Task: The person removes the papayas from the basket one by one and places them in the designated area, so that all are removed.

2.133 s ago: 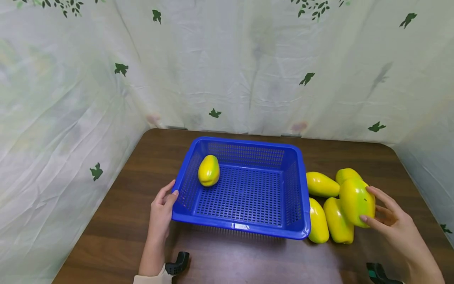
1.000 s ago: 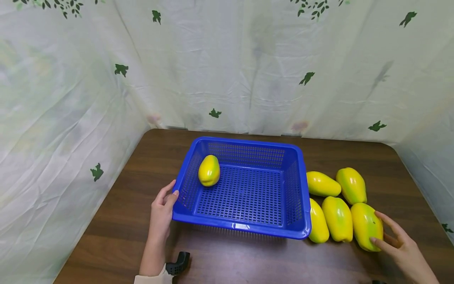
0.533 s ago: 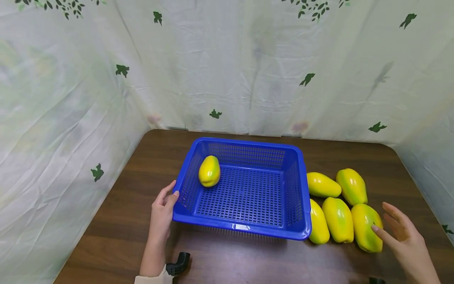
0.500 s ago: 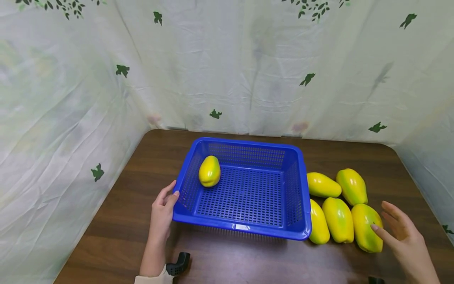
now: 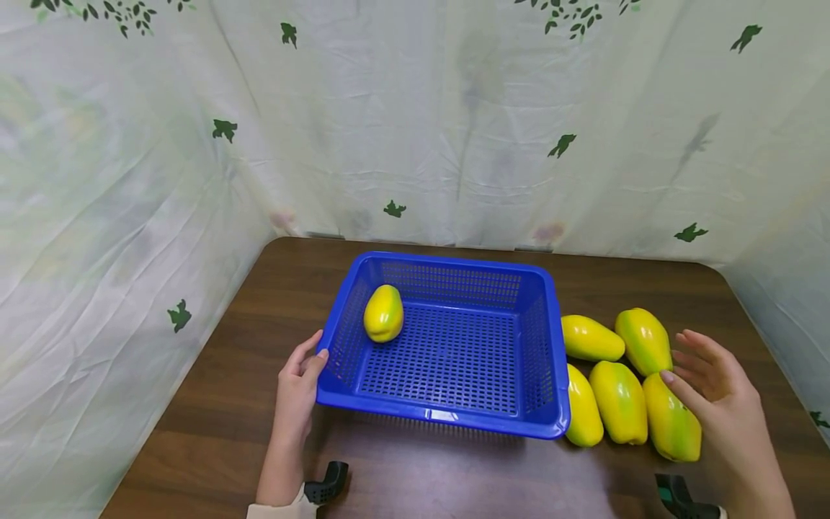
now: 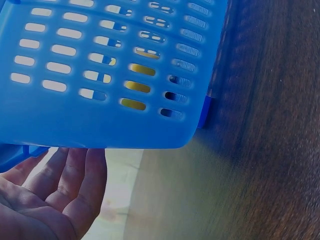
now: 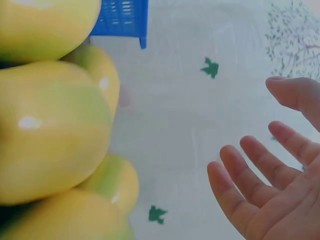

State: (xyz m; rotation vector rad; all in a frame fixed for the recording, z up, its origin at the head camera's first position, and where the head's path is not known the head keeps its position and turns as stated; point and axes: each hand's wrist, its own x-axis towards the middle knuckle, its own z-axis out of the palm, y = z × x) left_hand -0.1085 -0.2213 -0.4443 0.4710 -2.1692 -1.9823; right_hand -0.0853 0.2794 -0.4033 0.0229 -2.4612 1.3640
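Note:
In the head view my left hand [image 5: 298,386] grips the left rim of a blue plastic basket [image 5: 499,423], thumb on the rim and fingers outside it. The left wrist view has these fingers [image 6: 93,175] curled at the perforated wall. One yellow-green papaya [image 5: 383,314] lies inside, near the basket's left wall. My right hand [image 5: 723,382] holds nothing, its fingers spread and slightly bent. It overlaps the edge of the near right papaya [image 5: 671,422] in the head view, close to the far right papaya [image 5: 643,342]. Beside it in the right wrist view, papayas [image 7: 55,130] are stacked up in the picture.
More papayas [image 5: 618,402] lie grouped against the basket's right side, one [image 5: 582,407] partly hidden by the rim. The brown wooden table [image 5: 220,375] ends at a pale curtain [image 5: 454,130] behind and at both sides. Black wrist mounts [image 5: 327,481] show below the hands.
My right hand set a papaya down at the near right of the group, let go, and has since moved up and left above it. The left hand and basket stay put.

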